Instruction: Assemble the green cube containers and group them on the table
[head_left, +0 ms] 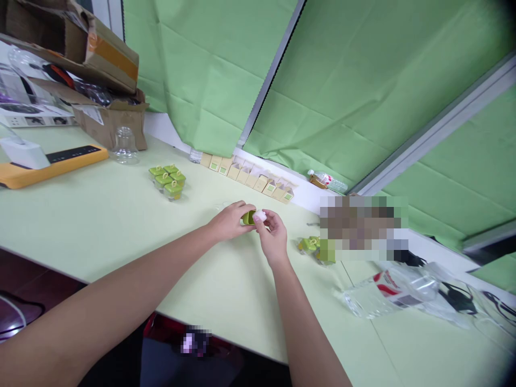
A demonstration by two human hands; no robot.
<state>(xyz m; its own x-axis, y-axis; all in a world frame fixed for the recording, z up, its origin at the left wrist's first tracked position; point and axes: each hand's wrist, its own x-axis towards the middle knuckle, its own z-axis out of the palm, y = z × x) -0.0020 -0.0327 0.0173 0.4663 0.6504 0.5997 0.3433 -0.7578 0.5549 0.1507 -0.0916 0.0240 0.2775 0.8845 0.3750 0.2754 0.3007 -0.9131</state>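
Note:
Over the middle of the table, my left hand [231, 222] is closed around a small green cup-like piece [249, 217], its open end turned toward the right. Close beside it, my right hand [274, 234] pinches a small white piece [260, 215] between thumb and fingers, at the mouth of the green one. Whether the two pieces touch I cannot tell. A cluster of small green-lidded clear containers [168, 180] with loops on top stands to the left. More green-lidded containers [314, 247] sit to the right of my right hand.
A row of small cardboard boxes [250, 176] lines the table's back edge. At the left are a glass jar [126, 146], a yellow-and-black device [76, 157] and cardboard boxes [108, 121]. A large plastic bottle [391, 290] lies at the right, a smaller bottle [328, 181] behind.

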